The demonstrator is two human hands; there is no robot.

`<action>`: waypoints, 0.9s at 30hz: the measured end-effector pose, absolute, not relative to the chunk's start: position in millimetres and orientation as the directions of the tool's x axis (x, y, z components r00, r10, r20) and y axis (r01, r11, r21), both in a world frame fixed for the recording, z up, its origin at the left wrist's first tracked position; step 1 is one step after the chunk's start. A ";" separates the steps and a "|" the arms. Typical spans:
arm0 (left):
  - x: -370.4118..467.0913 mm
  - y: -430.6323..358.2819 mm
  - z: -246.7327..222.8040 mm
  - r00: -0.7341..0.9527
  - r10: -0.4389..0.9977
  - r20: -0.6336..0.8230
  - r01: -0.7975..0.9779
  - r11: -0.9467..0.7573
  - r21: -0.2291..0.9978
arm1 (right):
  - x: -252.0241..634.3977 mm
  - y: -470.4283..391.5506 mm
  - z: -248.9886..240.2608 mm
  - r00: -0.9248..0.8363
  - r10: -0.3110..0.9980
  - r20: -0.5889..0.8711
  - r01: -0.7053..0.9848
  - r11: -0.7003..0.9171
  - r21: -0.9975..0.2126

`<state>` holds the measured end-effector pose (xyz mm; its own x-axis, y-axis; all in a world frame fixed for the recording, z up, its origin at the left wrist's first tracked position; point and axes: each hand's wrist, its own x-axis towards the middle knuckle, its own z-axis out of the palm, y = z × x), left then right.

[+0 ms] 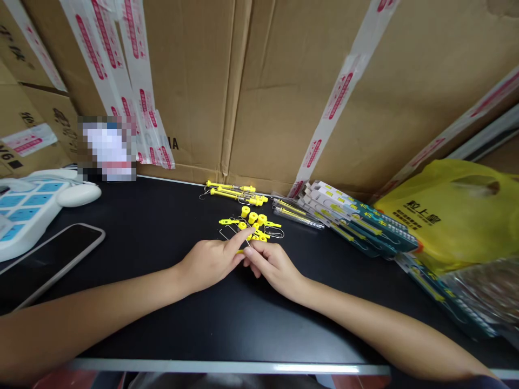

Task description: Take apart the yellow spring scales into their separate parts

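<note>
Near the middle of the black table, my left hand (208, 263) and my right hand (278, 267) meet at the fingertips. A small yellow plastic piece (240, 251) shows between the left thumb and fingers, most of it hidden. Thumb and finger of the right hand pinch a thin metal wire (248, 242). Just beyond the fingers lies a loose pile of yellow plastic caps (253, 217), flat yellow clips (229, 221) and bent wire pieces (277, 232). Farther back rest several yellow rods with wire hooks (235, 193), side by side.
Clear slim packets (298, 212) and stacked blue-green cards (360, 219) holding yellow hooked tools lie right, beside a yellow plastic bag (450, 216). At left are a phone (52, 262) and a white power strip (36, 208). Taped cardboard boxes (263, 97) stand behind.
</note>
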<state>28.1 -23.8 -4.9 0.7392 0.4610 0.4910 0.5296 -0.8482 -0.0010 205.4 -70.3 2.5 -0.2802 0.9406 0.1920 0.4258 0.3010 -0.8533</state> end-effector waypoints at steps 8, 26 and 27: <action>26.4 -21.2 -4.5 0.710 0.360 0.605 0.564 -0.805 -0.182 | 206.4 -66.8 -1.4 -0.298 0.950 0.094 0.248 0.172 -0.953; 23.1 -18.7 0.1 0.819 0.273 0.506 0.487 -0.796 -0.359 | 213.7 -68.5 7.8 -0.386 0.887 0.253 0.471 0.426 -0.773; 23.0 -18.4 0.1 0.823 0.280 0.494 0.485 -0.799 -0.355 | 214.2 -67.8 8.3 -0.394 0.881 0.262 0.483 0.441 -0.756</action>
<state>23.0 -18.4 0.1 0.8231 0.2801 0.4940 0.4852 -0.7990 -0.3553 214.2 -67.8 8.3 -0.3944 0.8809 0.2618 0.4831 0.4411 -0.7564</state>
